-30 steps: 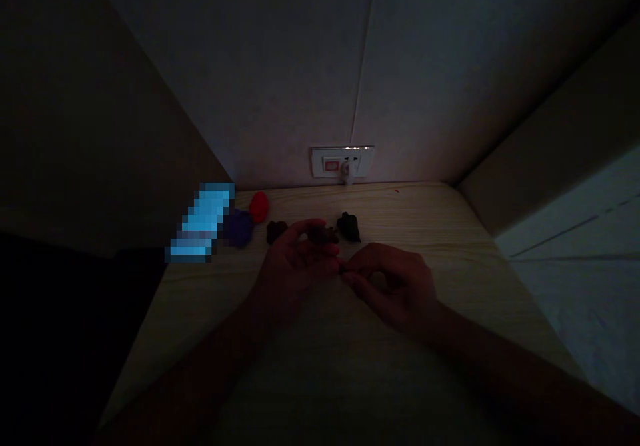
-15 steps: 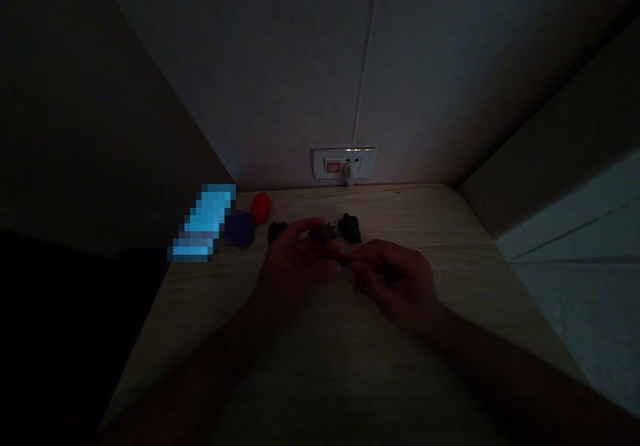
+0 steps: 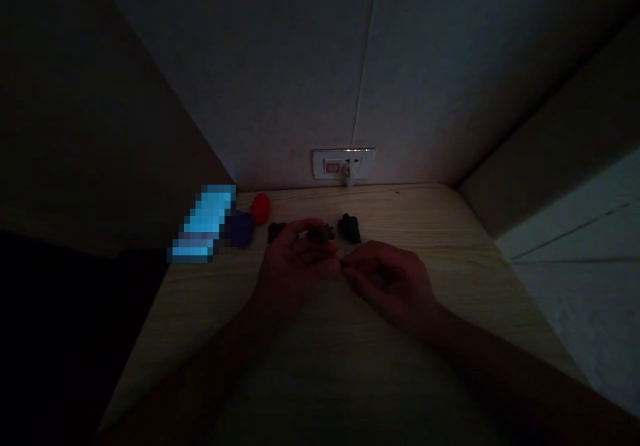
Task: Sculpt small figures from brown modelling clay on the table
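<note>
In the dim light, my left hand (image 3: 290,266) is curled, its thumb against the fingers. A dark brown lump with small bumps (image 3: 321,234) shows between its index finger and the lower fingers; whether it is gripped or lies behind them I cannot tell. My right hand (image 3: 397,289) is closed in a pinch on a small dark piece (image 3: 345,265), right by the left thumb tip. Another dark brown lump (image 3: 277,233) is partly hidden behind my left hand. A black lump (image 3: 349,228) lies on the table just beyond my right fingertips.
A purple lump (image 3: 241,229) and a red lump (image 3: 261,208) lie at the left of the wooden table (image 3: 425,213). Beside them a bright blurred-out rectangle (image 3: 205,223) glows. On the wall behind is a socket plate (image 3: 320,165) with a plug (image 3: 349,173) in it.
My right hand has shifted slightly left, its fingertips closer to the left thumb. Less of the dark piece between the hands shows now. The lumps on the table have not moved.
</note>
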{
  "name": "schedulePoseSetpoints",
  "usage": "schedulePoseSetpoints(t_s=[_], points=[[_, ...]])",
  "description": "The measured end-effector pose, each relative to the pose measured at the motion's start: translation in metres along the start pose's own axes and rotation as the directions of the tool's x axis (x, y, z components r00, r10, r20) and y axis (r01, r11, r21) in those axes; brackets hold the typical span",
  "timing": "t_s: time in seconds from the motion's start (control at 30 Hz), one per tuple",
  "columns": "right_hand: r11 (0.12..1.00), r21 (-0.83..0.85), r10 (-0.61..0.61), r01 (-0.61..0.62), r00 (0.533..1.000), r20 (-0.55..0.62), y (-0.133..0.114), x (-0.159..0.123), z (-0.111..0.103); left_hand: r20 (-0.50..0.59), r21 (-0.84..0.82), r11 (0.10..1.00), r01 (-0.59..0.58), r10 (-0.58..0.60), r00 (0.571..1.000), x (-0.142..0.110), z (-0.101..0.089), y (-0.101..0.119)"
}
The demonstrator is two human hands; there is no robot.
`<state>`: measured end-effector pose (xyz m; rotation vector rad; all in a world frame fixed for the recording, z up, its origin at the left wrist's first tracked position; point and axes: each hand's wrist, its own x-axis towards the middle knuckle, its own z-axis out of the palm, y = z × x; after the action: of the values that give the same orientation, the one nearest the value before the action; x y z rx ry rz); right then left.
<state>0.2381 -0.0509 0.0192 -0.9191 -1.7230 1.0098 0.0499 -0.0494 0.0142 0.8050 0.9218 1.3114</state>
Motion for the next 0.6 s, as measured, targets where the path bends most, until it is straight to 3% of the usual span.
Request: schedulePoseSetpoints(t_s=[0.27,0.6], points=[[0.999,-0.016,0.031,-0.031,0.999,0.009,-0.001,0.0004,0.0005,0.001,0.013,1.0,-0.022,0.022,1.0,-0.0004,0.0005,0.0001],[0.979,-0.088,-0.185,0.185,0.983,0.008,-0.0007,0.0054,-0.0017,0.02,0.051,0.999,-0.016,0.015,1.0,-0.0014,0.0,-0.0001]])
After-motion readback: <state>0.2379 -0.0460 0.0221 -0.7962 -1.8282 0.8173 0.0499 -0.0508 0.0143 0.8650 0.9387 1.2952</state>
